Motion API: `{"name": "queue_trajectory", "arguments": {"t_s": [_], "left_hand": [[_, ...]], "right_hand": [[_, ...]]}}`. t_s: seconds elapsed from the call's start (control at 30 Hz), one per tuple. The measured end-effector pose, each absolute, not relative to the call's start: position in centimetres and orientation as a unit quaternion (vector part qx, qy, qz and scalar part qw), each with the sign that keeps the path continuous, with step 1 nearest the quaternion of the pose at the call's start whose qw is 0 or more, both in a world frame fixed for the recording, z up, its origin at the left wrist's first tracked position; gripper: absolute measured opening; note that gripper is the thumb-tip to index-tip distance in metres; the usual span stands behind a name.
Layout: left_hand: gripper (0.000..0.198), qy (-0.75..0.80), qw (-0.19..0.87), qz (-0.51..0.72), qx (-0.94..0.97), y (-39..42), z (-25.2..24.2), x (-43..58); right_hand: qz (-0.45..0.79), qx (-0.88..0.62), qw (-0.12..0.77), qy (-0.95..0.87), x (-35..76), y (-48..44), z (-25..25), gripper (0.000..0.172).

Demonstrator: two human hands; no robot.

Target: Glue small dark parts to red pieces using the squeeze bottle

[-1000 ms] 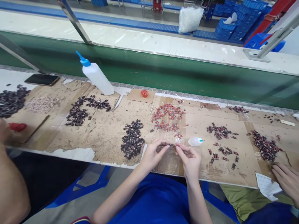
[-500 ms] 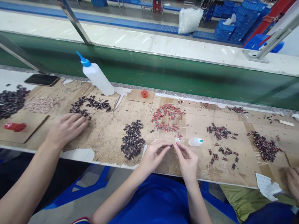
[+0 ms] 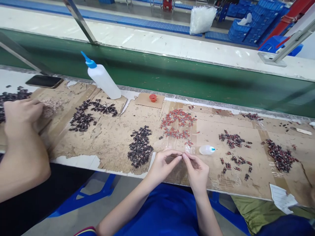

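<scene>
Since the earlier frame, a co-worker's hand [image 3: 21, 113] has pulled back from the left-hand dark heap to the far left, beside pale bits. Left hand [image 3: 161, 165] and right hand [image 3: 197, 168] meet fingertip to fingertip, both pinched on a tiny part [image 3: 182, 156] that lies crosswise between them, too small to identify. It sits over the cardboard [image 3: 110, 137] near edge. The dark parts pile [image 3: 140, 147] is nearer the left hand and the small squeeze bottle [image 3: 206, 150] nearer the right.

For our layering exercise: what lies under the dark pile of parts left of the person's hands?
Torn brown cardboard, itself on a white table. The patch beneath the pile is hidden.
</scene>
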State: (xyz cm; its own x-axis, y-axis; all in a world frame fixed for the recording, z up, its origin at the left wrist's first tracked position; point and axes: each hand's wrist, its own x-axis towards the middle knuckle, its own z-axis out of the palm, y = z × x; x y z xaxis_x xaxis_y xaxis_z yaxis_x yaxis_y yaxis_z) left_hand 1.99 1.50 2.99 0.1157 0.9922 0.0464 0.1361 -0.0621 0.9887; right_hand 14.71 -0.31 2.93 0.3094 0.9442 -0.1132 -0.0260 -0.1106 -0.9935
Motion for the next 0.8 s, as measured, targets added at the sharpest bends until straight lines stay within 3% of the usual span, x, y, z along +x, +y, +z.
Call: {"name": "queue_trajectory", "arguments": {"t_s": [0.6, 0.7, 0.8], "left_hand": [[0.011, 0.484, 0.52, 0.448, 0.542, 1.1, 3.2, 3.1], [0.026, 0.455, 0.541, 0.429, 0.563, 1.0, 2.9, 4.0], [0.042, 0.45, 0.476, 0.401, 0.64, 1.4, 2.6, 3.8]], "right_hand": [[0.424, -0.585, 0.54, -0.432, 15.7, -1.3, 2.6, 0.02], [0.391, -0.606, 0.545, -0.427, 17.0, -1.7, 2.3, 0.022], [0.318, -0.654, 0.556, -0.402, 19.6, -2.2, 1.9, 0.026]]}}
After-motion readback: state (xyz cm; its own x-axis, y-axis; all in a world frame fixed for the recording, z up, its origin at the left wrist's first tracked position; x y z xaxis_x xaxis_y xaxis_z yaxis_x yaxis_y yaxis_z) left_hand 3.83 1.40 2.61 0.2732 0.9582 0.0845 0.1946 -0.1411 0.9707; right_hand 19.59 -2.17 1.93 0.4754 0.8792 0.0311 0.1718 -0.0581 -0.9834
